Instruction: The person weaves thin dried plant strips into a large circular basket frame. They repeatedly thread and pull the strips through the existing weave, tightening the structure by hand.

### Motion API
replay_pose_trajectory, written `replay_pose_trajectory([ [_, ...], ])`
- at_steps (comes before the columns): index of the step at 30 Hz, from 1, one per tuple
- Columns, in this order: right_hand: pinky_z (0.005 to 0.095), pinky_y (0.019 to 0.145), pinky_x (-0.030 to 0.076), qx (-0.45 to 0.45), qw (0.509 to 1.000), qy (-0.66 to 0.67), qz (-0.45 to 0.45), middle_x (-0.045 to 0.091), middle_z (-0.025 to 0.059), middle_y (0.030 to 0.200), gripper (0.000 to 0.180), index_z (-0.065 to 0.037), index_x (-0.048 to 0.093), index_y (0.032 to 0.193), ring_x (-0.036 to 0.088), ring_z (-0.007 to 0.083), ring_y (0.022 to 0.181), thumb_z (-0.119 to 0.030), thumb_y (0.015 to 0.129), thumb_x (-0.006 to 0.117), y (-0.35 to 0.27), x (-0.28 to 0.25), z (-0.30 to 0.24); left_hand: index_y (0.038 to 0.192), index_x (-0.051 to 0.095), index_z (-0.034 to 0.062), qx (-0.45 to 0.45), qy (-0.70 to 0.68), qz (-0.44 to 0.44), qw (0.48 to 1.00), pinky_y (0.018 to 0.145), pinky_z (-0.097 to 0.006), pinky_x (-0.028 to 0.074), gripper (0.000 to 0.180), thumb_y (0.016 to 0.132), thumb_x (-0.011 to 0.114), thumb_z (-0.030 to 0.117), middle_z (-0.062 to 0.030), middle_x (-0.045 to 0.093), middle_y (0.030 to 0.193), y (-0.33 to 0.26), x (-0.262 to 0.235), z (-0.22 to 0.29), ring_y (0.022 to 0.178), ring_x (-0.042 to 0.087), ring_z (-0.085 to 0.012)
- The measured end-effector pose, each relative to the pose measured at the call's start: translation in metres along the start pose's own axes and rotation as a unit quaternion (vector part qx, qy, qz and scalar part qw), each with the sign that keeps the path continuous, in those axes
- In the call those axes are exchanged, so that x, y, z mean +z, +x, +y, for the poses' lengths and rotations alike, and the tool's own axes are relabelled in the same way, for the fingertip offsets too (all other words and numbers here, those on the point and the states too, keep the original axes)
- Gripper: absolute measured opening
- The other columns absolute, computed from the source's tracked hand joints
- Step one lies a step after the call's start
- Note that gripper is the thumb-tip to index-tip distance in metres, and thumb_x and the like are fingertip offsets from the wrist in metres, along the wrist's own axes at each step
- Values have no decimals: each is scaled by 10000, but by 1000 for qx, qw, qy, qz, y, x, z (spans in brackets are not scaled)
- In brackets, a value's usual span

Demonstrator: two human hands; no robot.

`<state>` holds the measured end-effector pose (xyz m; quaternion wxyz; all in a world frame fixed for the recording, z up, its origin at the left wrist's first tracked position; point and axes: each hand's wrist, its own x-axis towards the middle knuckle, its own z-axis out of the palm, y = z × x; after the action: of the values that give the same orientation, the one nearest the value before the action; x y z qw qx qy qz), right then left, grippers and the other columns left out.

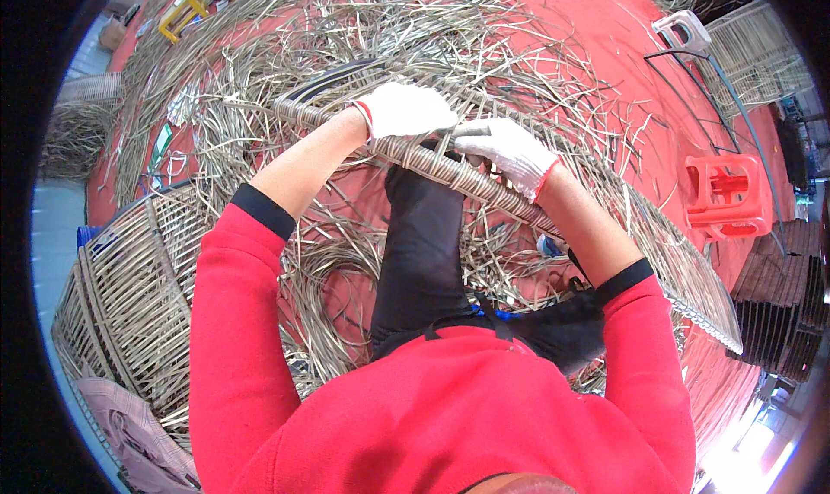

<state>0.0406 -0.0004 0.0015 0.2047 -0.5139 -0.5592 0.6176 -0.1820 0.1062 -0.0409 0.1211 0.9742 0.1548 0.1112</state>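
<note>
- Head view: from where I stand, the woven frame (484, 191) slants over the person's black trousers (422, 243), its wrapped rim (432, 167) toward the body.
- Left grip (406, 112) and right grip (510, 152), both white-gloved, sit close together at that rim; whether either is clamped on the weave, I cannot tell.
- I'd think one hand should steady the rim while the other pulls the weave snug and flat.
- Counted: one frame over the legs, two yellow stools (183, 16), one white stool (683, 31), one red stool (731, 202); loose strands (259, 79) beyond counting.
</note>
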Motion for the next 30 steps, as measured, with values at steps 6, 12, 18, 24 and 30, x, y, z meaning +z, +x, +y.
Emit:
replay_pose_trajectory([
  [6, 348, 743, 536, -33, 965, -249, 70, 729, 62, 886, 359, -93, 739, 1190, 688, 201, 804, -352, 993, 588, 2, -1, -4, 1092, 767, 166, -174, 33, -19, 984, 745, -455, 561, 496, 999, 505, 577, -83, 766, 1051, 12, -18, 2, 902, 732, -301],
  [12, 406, 875, 550, -201, 958, -184, 92, 752, 103, 987, 448, -103, 739, 1150, 720, 308, 914, -470, 998, 533, 32, 10, -13, 1045, 751, 92, -193, -31, 117, 974, 839, -425, 555, 378, 982, 622, 441, -106, 743, 992, 12, -42, -1, 951, 707, -313],
  [18, 456, 736, 521, -244, 831, -467, 180, 721, 163, 807, 246, -141, 751, 871, 727, 312, 805, -272, 946, 558, 39, 36, -24, 1026, 745, 79, -195, 84, 70, 975, 835, -450, 565, 387, 981, 593, 431, -103, 745, 997, -14, -40, -8, 959, 708, -324],
  [24, 496, 802, 500, -187, 757, -625, 43, 756, 114, 853, 334, -302, 754, 1140, 740, 299, 853, -187, 906, 545, 48, 38, -50, 830, 729, 125, -130, 88, 67, 985, 727, -450, 544, 297, 937, 567, 350, -100, 719, 905, -36, -23, 1, 828, 707, -313],
  [30, 474, 815, 583, -52, 849, -523, 52, 772, 151, 983, 335, -199, 802, 1094, 746, 340, 909, -324, 875, 582, 63, 20, -38, 805, 726, 102, -223, 51, 38, 973, 778, -477, 549, 271, 898, 610, 329, -114, 729, 904, -46, -33, 11, 825, 710, -325],
])
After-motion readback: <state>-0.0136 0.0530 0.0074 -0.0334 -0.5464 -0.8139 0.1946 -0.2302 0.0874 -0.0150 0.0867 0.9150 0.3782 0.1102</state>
